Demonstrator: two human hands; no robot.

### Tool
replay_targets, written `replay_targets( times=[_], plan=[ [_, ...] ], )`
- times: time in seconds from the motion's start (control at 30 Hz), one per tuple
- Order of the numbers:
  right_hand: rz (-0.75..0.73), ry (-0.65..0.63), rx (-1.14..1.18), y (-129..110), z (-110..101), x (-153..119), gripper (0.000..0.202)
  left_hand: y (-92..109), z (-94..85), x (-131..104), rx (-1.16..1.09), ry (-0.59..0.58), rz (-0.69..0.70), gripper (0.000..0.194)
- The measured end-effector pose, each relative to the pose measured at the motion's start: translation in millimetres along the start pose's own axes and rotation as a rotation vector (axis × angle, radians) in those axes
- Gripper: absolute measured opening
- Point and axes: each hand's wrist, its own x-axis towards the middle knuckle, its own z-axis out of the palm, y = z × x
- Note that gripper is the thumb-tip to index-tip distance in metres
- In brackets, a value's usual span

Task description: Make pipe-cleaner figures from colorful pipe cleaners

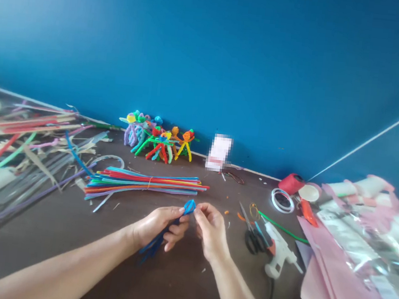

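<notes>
My left hand [172, 223] is closed around several blue pipe cleaners [154, 244], whose loose ends hang down below the palm. Their top is bent into a small rounded blue loop, held up between thumb and forefinger. At the right edge of this loop, my right hand [211, 227] pinches with thumb and forefinger. Just behind the hands lies a bundle of colored pipe cleaners [146, 182], tied round its middle. Against the wall stand several little pipe-cleaner figures [161, 140] in many colors.
On the right are scissors [254, 238], a white glue gun [281, 253], a green pipe cleaner [287, 229], a tape roll [282, 201] and pink paper [331, 282]. Loose strips and pipe cleaners [42, 152] crowd the left. A blurred white card [219, 151] leans on the blue wall [208, 65].
</notes>
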Motion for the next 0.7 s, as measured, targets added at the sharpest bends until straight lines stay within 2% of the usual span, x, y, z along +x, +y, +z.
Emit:
replay_targets(
  times=[0.17, 0.53, 0.7],
  plan=[
    [-0.197, 0.057, -0.23, -8.4, 2.4, -3.4, 0.015, -2.9, 1.1, 0.7, 0.073, 0.073, 0.0, 0.024],
    [-0.158, 0.045, -0.198, -9.3, 7.4, -5.4, 0.016, -2.5, 4.3, 0.1, 0.087, 0.121, -0.006, 0.023],
    [-0.172, 0.039, -0.183, -8.2, 7.3, -6.0, 0.014, -3.0, 4.2, 0.8, 0.064, 0.108, 0.01, 0.022]
  ],
)
